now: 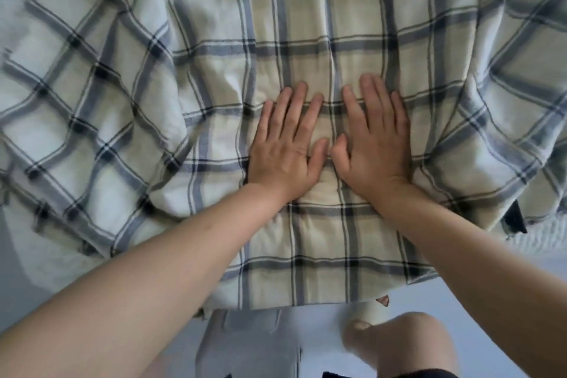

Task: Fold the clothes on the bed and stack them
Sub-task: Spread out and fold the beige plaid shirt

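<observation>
Cream checked cloth (322,40) with blue-grey lines, spread wide over the bed (18,3), wrinkled at both sides, near edge hanging over the front. Left hand (287,144) and right hand (372,144) flat on its middle, side by side, fingers straight, grasping nothing. Pale floor (460,294) below, one bare knee (408,344) in front.

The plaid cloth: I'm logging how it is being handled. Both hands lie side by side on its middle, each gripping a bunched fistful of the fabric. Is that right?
Not quite. The left hand and the right hand do lie side by side on the middle of the plaid cloth, but neither grips any fabric: the head view shows both palms down with fingers straight, pressing it flat.
</observation>
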